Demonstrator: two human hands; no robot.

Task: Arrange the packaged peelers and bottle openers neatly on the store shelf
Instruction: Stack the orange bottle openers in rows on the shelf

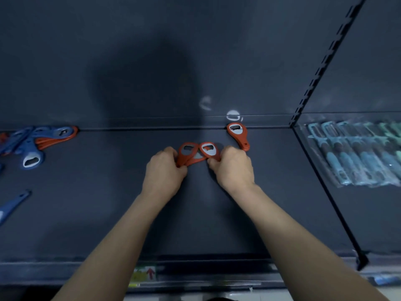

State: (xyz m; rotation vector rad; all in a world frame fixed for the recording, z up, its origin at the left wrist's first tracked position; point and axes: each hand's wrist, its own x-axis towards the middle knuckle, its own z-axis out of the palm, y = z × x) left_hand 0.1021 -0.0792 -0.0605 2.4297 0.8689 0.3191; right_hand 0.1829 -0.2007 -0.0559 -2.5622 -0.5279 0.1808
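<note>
Orange bottle openers (196, 153), blue openers (28, 146), teal peelers (355, 157), dark shelf (108, 203)

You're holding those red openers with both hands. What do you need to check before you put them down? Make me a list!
1. Grip of the left hand on the held red openers: ok, fingers pinch the handles.
2. Grip of the right hand: ok, it pinches the rightmost one.
3. Held openers lined up: not ok, they fan out and overlap.
4. How many are in the bunch: cannot tell.
5. Bare shelf beside the lone red opener: ok.
6. Tidiness of the blue and red pile at the left: not ok, jumbled.
</note>
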